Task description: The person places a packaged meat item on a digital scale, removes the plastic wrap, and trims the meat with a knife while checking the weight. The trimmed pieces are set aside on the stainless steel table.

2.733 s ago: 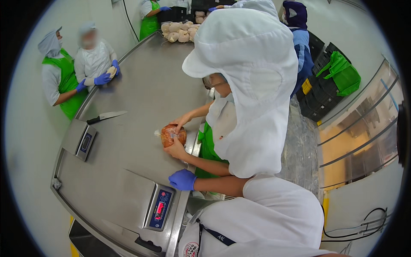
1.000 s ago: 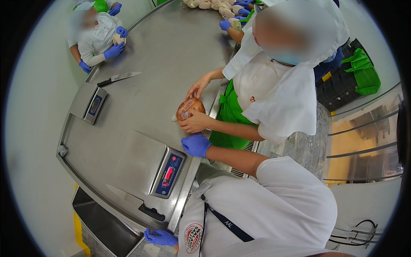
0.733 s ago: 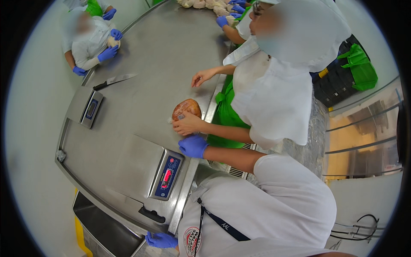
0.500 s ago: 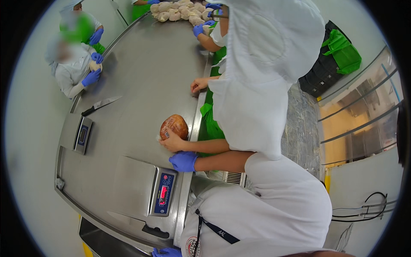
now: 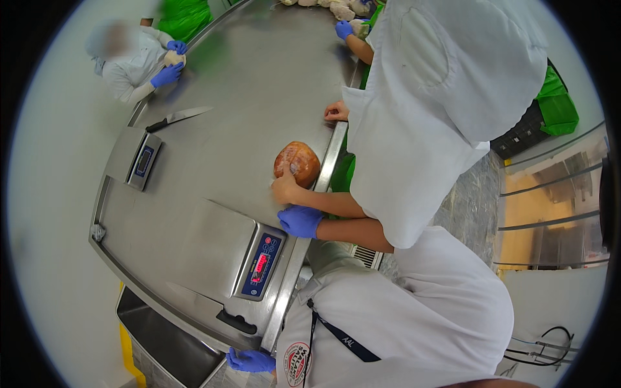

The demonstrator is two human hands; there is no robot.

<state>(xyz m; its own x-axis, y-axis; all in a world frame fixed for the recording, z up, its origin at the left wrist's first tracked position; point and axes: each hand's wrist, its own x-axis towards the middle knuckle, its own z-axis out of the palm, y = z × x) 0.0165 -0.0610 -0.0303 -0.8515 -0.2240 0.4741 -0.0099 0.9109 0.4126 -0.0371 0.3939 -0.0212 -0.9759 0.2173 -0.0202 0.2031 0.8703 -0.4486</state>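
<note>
work at a steel table (image 5: 220, 155), seen from above. the right hand (image 5: 301, 221), in a blue glove, rests at the table's right edge, its fingers folded together in a loose fist; whether anything lies within them cannot be told. the left hand (image 5: 251, 361), also gloved in blue, is just beside the table's near corner, its fingers slightly apart and slightly curled. the browned, rounded piece of food (image 5: 297, 161) sits on the table near the right edge, a little farther off than the right fist; a co-worker's bare arm (image 5: 330, 202) extends to it, fingers against its near side. the co-worker's white hood and cape (image 5: 414, 129) fill the far right. left of the right fist stands a scale (image 5: 220, 249), its display (image 5: 261, 267) lit red. nearer, by the left hand, lies a black-handled knife (image 5: 236, 321), its blade pointing left. below the table's near left side is a dark metal basin (image 5: 152, 323). at the far left are a second scale (image 5: 132, 158) and another knife (image 5: 180, 118); beyond them a gloved co-worker (image 5: 132, 71) holds a pale, rounded piece (image 5: 173, 58). pale pieces (image 5: 339, 8) are heaped at the far end.
</note>
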